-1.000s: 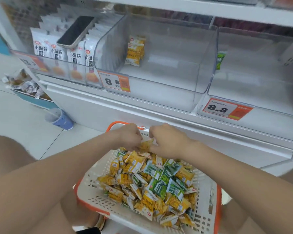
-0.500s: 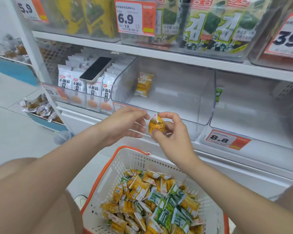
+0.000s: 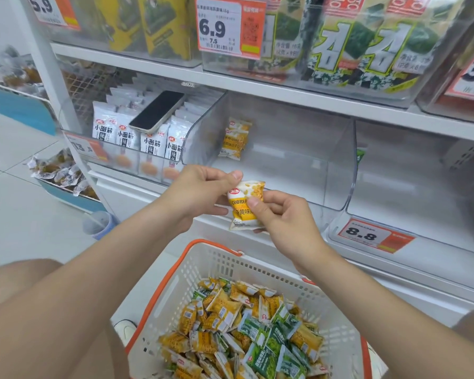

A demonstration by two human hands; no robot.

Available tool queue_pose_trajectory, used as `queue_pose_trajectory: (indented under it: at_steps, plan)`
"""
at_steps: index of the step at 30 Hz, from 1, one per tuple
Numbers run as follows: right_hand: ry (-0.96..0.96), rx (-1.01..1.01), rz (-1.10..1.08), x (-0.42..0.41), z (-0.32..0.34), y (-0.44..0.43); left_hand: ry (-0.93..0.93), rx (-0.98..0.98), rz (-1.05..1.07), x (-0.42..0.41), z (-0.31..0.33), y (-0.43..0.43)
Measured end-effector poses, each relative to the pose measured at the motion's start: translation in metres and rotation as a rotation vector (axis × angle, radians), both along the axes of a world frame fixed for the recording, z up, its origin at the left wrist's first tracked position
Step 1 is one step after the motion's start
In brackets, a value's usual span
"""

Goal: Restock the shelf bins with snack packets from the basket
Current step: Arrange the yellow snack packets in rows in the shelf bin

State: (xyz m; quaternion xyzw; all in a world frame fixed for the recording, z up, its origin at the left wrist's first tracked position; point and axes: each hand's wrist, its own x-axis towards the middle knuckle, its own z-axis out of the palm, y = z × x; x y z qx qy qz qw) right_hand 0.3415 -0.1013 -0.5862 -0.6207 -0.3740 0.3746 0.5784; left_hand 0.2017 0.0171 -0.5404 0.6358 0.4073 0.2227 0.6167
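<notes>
Right hand (image 3: 282, 217) pinches crab-roe packet (image 3: 242, 199); left hand (image 3: 200, 190) pinches its top | risk: misfiled in green-packet bin (image 3: 422, 176) (adjacent, right) | cause: hasty toss

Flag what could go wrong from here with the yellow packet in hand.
1. Wrong bin: the packet, pinched by the left hand and right hand, matches the yellow ones in the middle bin, while the right bin shows a green one.
2. The phone lies loose on white packets beside that bin; a stray reach could knock it off.
3. The basket mixes yellow and green, so later picks could get missorted.
</notes>
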Motion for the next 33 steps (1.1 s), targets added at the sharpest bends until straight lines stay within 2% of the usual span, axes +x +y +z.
queue_pose_trajectory:
  at_steps: [6,11,17,21,23,26,29,31,33]
  plan:
    - [0.013,0.108,-0.083,-0.007,0.001,-0.001,-0.07,-0.054,-0.036,-0.001,0.005,0.002]
    - [0.024,0.173,-0.193,-0.006,0.008,0.001,-0.012,0.054,-0.198,-0.006,0.011,0.003]
    - [0.023,0.169,-0.258,-0.007,0.019,0.015,-0.104,0.087,-0.183,-0.002,0.014,0.007]
    - [-0.02,0.196,-0.215,-0.007,0.029,0.026,-0.09,0.156,-0.193,-0.002,0.017,0.013]
    - [-0.078,0.18,-0.127,-0.005,0.035,0.031,-0.085,0.202,-0.156,-0.005,0.019,0.024]
    - [-0.275,0.126,-0.047,0.004,0.043,0.047,-0.078,0.249,-0.126,-0.009,0.022,0.039]
    - [-0.313,0.098,-0.128,0.016,0.045,0.077,0.022,0.485,-0.049,-0.007,0.019,0.056]
    - [-0.328,0.014,-0.226,0.032,0.039,0.108,0.22,0.739,-0.01,-0.006,0.015,0.066]
    - [-0.317,-0.149,-0.262,0.05,0.027,0.142,0.428,0.919,-0.085,-0.007,0.01,0.076]
